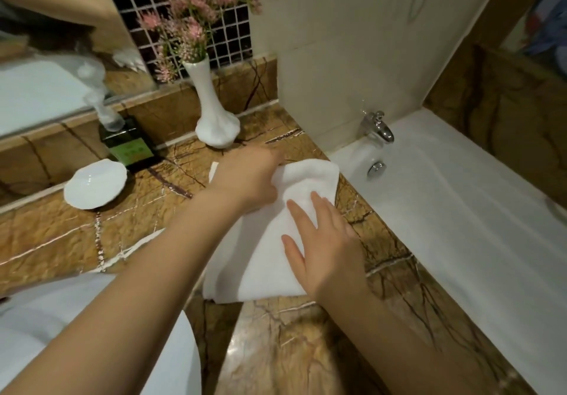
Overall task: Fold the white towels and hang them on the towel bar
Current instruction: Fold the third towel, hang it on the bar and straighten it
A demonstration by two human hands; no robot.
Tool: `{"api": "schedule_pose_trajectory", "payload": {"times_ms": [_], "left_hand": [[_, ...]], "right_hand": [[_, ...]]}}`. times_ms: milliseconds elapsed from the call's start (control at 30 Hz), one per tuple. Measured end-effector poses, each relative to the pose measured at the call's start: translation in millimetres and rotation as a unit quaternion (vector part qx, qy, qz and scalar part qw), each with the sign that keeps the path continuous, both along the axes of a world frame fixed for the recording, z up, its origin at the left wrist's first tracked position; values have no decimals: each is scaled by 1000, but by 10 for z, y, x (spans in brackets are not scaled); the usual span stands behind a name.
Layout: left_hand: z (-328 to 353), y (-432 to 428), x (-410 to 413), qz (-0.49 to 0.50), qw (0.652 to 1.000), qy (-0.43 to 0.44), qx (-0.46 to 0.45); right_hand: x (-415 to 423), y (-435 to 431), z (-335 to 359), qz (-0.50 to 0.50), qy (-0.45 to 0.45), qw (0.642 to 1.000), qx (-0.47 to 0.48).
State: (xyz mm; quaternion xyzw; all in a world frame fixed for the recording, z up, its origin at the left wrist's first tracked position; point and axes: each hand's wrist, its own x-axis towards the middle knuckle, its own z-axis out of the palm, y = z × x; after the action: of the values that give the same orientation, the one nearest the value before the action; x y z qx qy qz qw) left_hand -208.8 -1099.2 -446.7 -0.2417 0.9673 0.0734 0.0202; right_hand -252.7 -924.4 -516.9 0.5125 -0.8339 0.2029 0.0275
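Observation:
A white towel lies on the brown marble counter, its far end folded over toward me. My left hand is on the far left part of the towel and grips the folded-over edge with curled fingers. My right hand lies flat on the middle of the towel with straight, spread fingers, pressing it down. No towel bar is in view.
A white vase with pink flowers stands at the counter's back, by a dark green box and a white dish. A white bathtub with a chrome tap lies to the right. A white basin is at lower left.

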Motion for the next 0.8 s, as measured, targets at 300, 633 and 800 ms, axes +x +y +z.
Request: {"api": "schedule_pose_trajectory", "payload": {"times_ms": [300,633,800], "left_hand": [[564,208,588,-39,959,189,209],[1035,273,1016,74,889,388,233],[1050,243,1319,165,836,462,243]], "right_hand": [[-284,85,281,-58,-433,863,-255],[-295,51,487,87,-501,859,56],[-292,-54,433,124,-438,889,50]]}}
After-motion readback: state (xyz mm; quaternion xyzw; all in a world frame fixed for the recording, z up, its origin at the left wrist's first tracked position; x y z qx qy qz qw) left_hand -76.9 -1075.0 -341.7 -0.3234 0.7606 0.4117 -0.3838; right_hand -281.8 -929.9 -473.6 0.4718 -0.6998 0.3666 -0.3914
